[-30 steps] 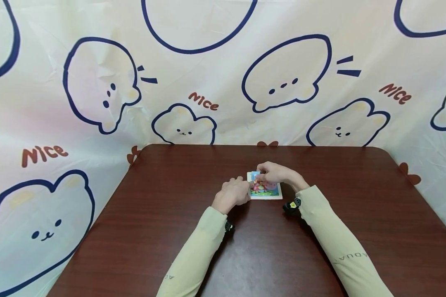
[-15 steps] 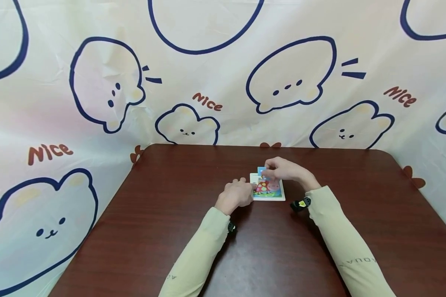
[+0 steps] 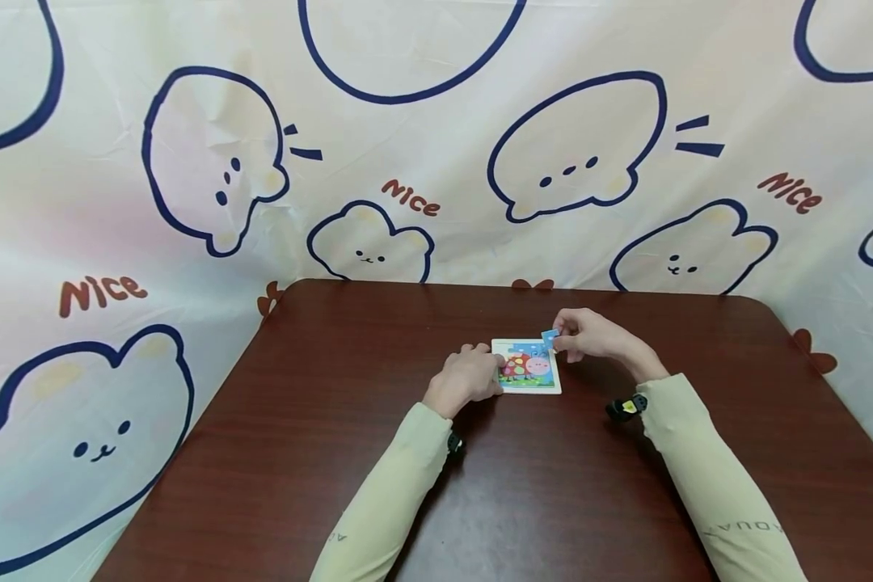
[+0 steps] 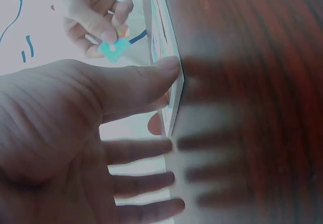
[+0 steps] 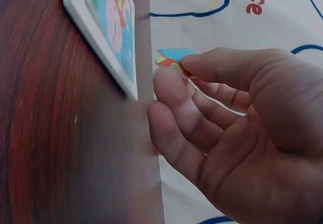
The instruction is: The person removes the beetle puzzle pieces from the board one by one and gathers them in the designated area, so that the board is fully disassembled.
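Observation:
A square jigsaw puzzle point(image 3: 531, 393) with a white frame and a cartoon picture of a pink face and a red spotted shape lies on the table. My left hand point(image 3: 464, 377) is at its left edge; in the left wrist view the thumb point(image 4: 146, 82) presses on the frame and the other fingers are straight. Just over the puzzle's far right corner, my right hand point(image 3: 592, 335) pinches a small puzzle piece point(image 3: 549, 339) between thumb and fingertips. The right wrist view shows the piece point(image 5: 176, 53) as light blue with red and yellow; my fingers cover part of it.
The dark brown wooden table point(image 3: 378, 356) reaches back to a pale curtain point(image 3: 451, 121) with blue cartoon outlines and the word "Nice". Curtain also hangs along both sides. A black wrist device point(image 3: 626, 406) is on the right wrist.
My right hand has moved rightwards with the blue piece, from above the puzzle's far left part to its far right corner. My left hand stays at the puzzle's left edge.

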Demonstrator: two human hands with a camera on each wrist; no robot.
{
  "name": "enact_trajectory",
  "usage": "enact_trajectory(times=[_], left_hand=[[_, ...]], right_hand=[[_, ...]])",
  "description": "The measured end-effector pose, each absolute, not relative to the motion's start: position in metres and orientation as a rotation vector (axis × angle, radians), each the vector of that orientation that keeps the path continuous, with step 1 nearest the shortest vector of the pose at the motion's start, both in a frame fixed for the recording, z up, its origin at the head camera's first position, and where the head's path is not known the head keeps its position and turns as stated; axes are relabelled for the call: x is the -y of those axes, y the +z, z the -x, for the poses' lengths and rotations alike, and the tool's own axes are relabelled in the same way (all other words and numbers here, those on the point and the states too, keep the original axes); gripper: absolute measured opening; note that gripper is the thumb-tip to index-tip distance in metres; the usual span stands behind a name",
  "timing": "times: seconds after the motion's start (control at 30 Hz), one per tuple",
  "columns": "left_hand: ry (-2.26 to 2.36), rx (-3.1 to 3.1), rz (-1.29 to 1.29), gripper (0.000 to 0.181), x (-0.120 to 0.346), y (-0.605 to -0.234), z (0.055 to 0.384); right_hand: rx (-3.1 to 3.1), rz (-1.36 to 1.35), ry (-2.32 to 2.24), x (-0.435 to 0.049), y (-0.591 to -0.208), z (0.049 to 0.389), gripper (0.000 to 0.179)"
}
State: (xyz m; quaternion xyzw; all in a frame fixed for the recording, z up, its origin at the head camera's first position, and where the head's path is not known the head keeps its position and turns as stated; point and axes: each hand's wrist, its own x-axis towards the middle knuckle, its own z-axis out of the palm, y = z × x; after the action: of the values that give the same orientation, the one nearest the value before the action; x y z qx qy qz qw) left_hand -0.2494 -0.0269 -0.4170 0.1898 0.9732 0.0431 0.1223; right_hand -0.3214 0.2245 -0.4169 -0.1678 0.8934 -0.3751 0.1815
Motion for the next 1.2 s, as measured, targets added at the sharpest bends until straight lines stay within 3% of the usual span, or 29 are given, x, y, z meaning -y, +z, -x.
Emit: enact_trajectory(times=[0.33,1.2], left_hand=[[0.156,-2.825,-0.591,0.051,0.032,-0.42,0.249],[0.125,-2.809,-0.644,0.048,0.027,-0.418,0.251]], right_hand=[[-2.478,0.475,-1.109,-0.235,-0.423,0.326,0.023],[-2.506,0.279,-0.791,-0.268,-0.422,0.325,0.018]])
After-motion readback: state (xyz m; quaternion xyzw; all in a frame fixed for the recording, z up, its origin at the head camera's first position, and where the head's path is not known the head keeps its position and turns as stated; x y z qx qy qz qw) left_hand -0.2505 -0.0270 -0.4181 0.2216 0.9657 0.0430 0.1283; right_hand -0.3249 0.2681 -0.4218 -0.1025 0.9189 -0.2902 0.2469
